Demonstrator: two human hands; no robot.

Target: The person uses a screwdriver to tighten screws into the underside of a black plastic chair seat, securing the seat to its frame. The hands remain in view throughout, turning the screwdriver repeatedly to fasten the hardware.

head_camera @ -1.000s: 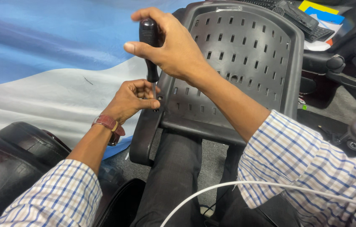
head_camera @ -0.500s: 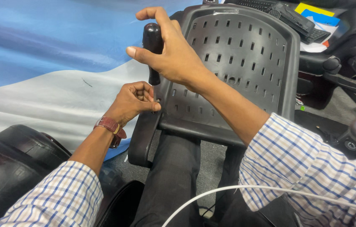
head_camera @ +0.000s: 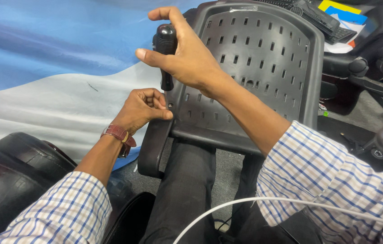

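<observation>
Black plastic chair back, propped on the lap, is worked at its left edge, where the screwdriver gripped by the right hand should be kept square while the left hand stays pinched at the tip.

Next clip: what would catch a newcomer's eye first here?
At centre, the right hand grips a black screwdriver handle upright against the edge of a black perforated plastic chair panel. Just below, the left hand, with a brown leather wristwatch, pinches at the panel's edge.
</observation>
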